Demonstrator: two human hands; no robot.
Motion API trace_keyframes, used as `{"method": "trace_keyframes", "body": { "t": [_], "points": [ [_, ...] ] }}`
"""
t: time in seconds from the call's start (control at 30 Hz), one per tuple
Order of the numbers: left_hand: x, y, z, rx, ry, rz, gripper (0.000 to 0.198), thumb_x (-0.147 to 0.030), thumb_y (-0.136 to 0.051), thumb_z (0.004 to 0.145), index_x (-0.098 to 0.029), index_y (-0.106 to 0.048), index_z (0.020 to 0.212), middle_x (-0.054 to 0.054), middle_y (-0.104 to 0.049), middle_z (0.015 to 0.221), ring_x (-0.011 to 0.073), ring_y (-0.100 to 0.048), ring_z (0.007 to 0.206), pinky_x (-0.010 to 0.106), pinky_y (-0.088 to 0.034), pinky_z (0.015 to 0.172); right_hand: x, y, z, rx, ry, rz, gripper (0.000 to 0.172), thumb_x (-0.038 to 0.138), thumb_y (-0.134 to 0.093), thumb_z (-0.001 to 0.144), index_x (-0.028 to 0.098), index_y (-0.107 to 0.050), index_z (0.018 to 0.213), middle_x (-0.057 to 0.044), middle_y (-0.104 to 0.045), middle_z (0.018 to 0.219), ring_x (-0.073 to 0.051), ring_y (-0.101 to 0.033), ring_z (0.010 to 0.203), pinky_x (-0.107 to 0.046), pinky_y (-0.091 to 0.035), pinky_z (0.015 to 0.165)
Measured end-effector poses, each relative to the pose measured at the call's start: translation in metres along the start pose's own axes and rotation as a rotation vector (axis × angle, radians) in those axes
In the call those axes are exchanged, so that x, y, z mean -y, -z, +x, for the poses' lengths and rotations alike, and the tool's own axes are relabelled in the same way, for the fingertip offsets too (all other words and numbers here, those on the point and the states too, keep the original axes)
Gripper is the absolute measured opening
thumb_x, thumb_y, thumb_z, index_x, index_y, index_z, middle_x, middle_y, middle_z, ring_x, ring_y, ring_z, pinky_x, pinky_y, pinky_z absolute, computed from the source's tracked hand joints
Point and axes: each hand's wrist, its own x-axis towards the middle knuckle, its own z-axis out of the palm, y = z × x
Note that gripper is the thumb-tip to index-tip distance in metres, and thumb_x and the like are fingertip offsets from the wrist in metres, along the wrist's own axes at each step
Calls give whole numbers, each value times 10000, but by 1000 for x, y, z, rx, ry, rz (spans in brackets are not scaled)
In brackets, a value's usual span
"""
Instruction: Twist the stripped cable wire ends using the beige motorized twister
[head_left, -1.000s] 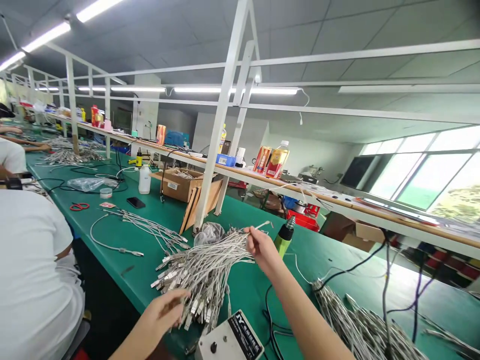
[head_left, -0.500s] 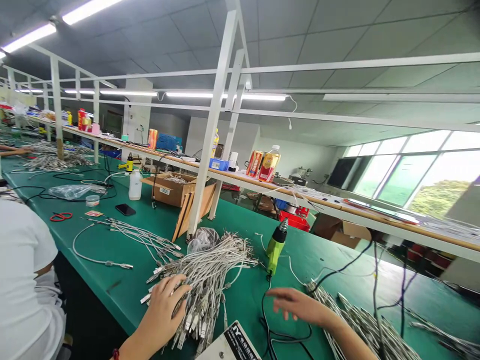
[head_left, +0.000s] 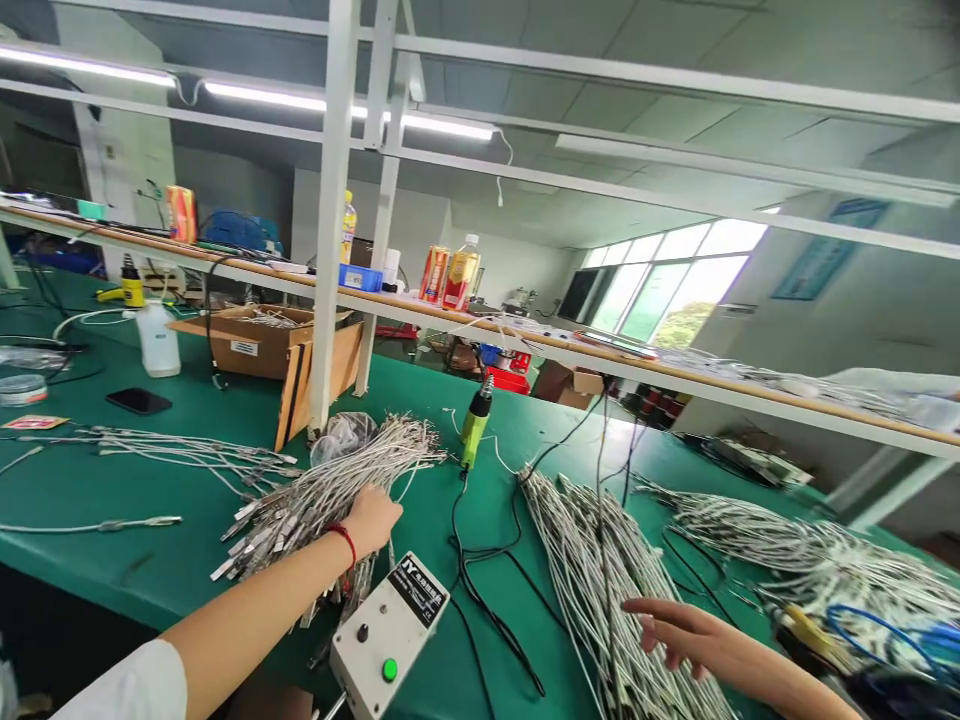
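My left hand (head_left: 375, 520), with a red bracelet at the wrist, lies on a thick pile of pale USB cables (head_left: 292, 515). Its fingers curl down among the cables, and their tips are hidden. Over a second long bundle of cables (head_left: 577, 560) my right hand (head_left: 679, 635) hovers with the fingers stretched out, holding nothing. In front of the left forearm stands a white control box (head_left: 390, 630) with a black knob and a lit green button. A green heat gun (head_left: 475, 425) stands nozzle up behind the hands.
Black cords (head_left: 480, 590) run across the green table (head_left: 420, 395) between the bundles. At right lies another cable heap (head_left: 787, 550). A cardboard box (head_left: 255, 345), a white bottle (head_left: 159, 340) and a phone (head_left: 139, 400) stand or lie at left. A shelf post (head_left: 334, 220) rises behind the pile.
The view has swung to the right. My left hand has moved from the connector ends toward the pile's right side, its fingers now curled. My right hand has moved right, over the second bundle.
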Motion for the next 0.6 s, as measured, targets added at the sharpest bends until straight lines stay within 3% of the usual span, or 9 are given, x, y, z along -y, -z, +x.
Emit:
{"method": "trace_keyframes", "body": {
  "t": [0.07,0.17,0.27,0.33,0.4,0.47,0.53,0.6],
  "points": [
    [-2,13,0,-13,3,19,239,-395,-830,1095,-159,-792,1087,69,-825,1128,265,-797,1100,524,-651,1089,-11,0,-5,20,3,0,1006,890,-748,651,209,-885,1378,-159,-877,1056,-297,-797,860,-316,-555,661],
    [8,48,-9,-125,16,21,189,-322,-765,1120,-164,-789,1019,61,-827,1068,245,-789,1022,482,-642,1049,-23,-3,-4,-23,5,-18,930,825,-746,721,185,-874,1382,-154,-889,1055,-289,-798,845,-318,-560,663],
    [37,82,-40,-280,35,4,307,-152,-549,1101,-178,-819,957,101,-849,1060,270,-794,969,427,-621,937,-34,-5,10,-143,-18,-77,736,695,-685,861,161,-879,1329,-141,-882,1014,-289,-798,860,-337,-590,697],
    [60,88,-72,-375,61,-4,360,-173,-486,1087,-197,-841,1035,115,-859,1143,299,-800,1028,417,-604,897,-42,-6,22,-253,-57,-160,572,587,-657,930,160,-890,1232,-149,-870,987,-319,-809,935,-367,-618,772],
    [79,77,-110,-438,89,-8,406,-220,-445,1099,-200,-851,1119,121,-860,1158,318,-802,1059,419,-602,888,-50,-8,35,-346,-112,-261,403,477,-670,969,180,-882,1141,-158,-856,971,-348,-813,1026,-411,-628,888],
    [89,52,-144,-528,25,-40,401,-240,-459,1094,-214,-857,1053,98,-856,1035,310,-806,998,412,-604,868,-54,-11,48,-392,-176,-359,263,392,-699,1014,190,-852,1084,-139,-835,945,-331,-812,1019,-450,-624,959],
    [90,23,-167,-525,-6,-52,354,-252,-509,1085,-230,-859,1036,76,-854,998,288,-815,947,393,-612,837,-54,-15,60,-400,-225,-437,186,344,-735,1058,181,-812,1013,-85,-800,889,-271,-797,915,-446,-634,940],
    [88,-2,-179,-523,-19,-51,314,-275,-555,1084,-240,-866,1113,78,-852,1061,271,-823,941,371,-617,801,-51,-19,71,-399,-234,-493,249,333,-774,1078,196,-757,871,-35,-751,812,-218,-762,812,-391,-632,859]
  ]
}}
